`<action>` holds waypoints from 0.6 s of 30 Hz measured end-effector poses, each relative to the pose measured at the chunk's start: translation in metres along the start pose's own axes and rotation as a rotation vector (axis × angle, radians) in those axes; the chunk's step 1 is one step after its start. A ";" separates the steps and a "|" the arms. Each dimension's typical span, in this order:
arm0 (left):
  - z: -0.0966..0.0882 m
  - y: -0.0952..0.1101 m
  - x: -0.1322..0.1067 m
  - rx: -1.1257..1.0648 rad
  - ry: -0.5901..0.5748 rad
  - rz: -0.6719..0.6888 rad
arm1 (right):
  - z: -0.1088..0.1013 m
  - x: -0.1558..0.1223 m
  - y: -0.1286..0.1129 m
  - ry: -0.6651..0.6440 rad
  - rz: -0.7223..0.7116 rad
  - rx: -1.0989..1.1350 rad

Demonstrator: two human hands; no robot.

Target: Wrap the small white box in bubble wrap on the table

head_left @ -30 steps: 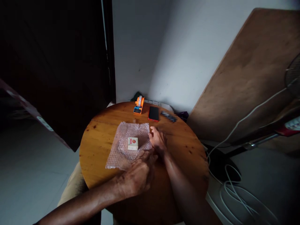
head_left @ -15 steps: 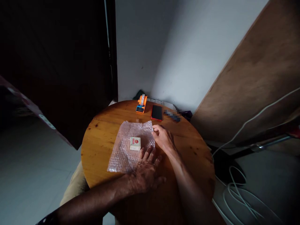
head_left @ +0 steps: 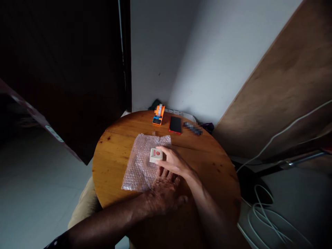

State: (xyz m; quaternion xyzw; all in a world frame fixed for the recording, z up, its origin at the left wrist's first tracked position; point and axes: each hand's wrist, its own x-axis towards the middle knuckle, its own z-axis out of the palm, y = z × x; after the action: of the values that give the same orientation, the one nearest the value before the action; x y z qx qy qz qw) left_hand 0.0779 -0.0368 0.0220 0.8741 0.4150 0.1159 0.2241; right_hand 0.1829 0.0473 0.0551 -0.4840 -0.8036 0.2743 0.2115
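Observation:
A small white box [head_left: 156, 154] with a red print on top is gripped by my right hand [head_left: 174, 161], thumb and fingers on its near and far sides at the right end. Under it spreads a sheet of bubble wrap [head_left: 138, 169]; whether the box touches the sheet I cannot tell. My left hand [head_left: 166, 193] lies flat, palm down, with fingers stretched out and apart at the wrap's lower right edge. Its fingertips are partly hidden beneath my right hand.
On the far side of the round wooden table [head_left: 109, 155] stand an orange tape dispenser [head_left: 158, 114] and a phone with a red edge [head_left: 175, 125]. A blurred dark object [head_left: 192, 128] lies beside the phone. White cable [head_left: 264, 211] coils on the floor at right.
My right hand has left the wrap's upper right corner, moved left and closed on the white box. The box now looks slightly turned and shifted. My left hand stays flat.

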 end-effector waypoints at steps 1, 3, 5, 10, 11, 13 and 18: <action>-0.001 0.000 0.000 0.009 0.000 0.006 | -0.008 0.001 0.002 0.039 0.020 0.006; -0.001 0.000 0.002 0.017 -0.012 0.017 | -0.028 -0.001 0.009 0.145 0.071 -0.015; -0.001 -0.001 0.003 0.018 -0.017 0.015 | -0.048 -0.009 0.019 0.286 0.141 -0.076; -0.003 -0.001 0.004 0.009 -0.027 0.008 | -0.076 -0.049 0.064 0.359 0.397 -0.254; -0.003 -0.001 0.003 0.009 -0.034 0.002 | -0.078 -0.056 0.073 0.329 0.436 -0.260; -0.005 0.000 0.002 0.010 -0.047 -0.005 | -0.079 -0.063 0.081 0.328 0.453 -0.274; -0.005 0.003 0.001 -0.045 0.052 -0.003 | -0.043 -0.055 -0.015 0.599 0.159 -0.254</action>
State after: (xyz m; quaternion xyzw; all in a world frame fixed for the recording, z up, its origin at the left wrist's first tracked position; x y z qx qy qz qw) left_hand 0.0788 -0.0361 0.0274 0.8648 0.4194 0.1478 0.2331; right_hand 0.2232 0.0026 0.0930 -0.6269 -0.6932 0.0332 0.3541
